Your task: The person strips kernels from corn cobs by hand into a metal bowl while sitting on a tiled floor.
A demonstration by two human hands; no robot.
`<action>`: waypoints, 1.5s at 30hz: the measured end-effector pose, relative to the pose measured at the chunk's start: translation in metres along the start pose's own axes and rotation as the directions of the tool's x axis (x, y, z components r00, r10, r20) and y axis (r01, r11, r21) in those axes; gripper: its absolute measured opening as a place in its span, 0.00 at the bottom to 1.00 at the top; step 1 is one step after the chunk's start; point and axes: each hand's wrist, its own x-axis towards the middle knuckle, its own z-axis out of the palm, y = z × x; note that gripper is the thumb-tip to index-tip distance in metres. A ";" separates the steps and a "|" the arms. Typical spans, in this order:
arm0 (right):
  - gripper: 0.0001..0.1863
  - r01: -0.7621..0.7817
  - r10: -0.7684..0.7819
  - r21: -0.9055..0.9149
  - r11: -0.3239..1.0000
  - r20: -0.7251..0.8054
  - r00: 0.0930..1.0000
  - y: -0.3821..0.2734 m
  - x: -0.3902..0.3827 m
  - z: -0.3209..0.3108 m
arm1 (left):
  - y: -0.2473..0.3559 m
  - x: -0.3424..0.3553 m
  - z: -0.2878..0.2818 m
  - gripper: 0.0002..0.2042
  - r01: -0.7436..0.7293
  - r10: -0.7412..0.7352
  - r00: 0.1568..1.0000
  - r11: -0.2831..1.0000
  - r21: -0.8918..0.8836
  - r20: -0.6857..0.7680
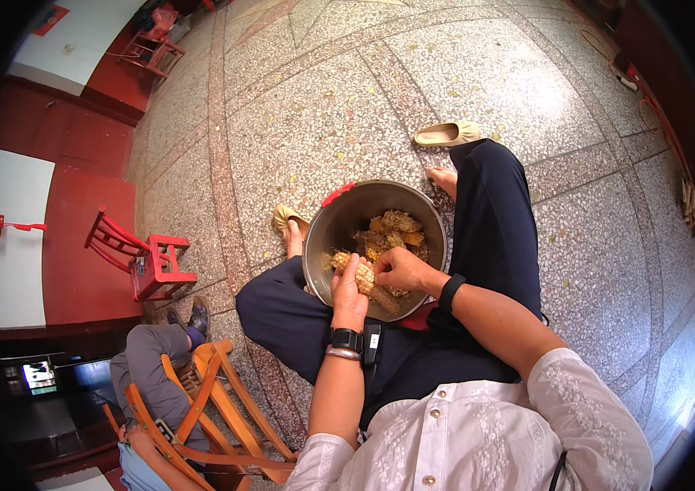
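A steel pot (427, 214) with red on its rim stands between my legs, holding several dried corn cobs (396, 227), some yellow and some pale. Over it, my left hand (347, 290) grips a pale corn cob (359, 274), its thumb along the cob's side. My right hand (400, 268) is closed at that cob's right side, fingertips pressed to the kernels. Its fingertips are partly hidden.
A red chair (161, 270) stands at the left. A person in grey trousers (141, 360) sits beside a wooden chair (220, 385) at lower left. A loose slipper (463, 128) lies on the speckled floor (314, 98) beyond my leg.
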 end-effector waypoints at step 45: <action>0.13 -0.010 0.009 0.151 0.989 0.003 1.000 0.004 0.000 0.005 | -0.004 0.015 -0.013 0.11 0.080 -0.083 0.995 0.996 -0.043 -0.061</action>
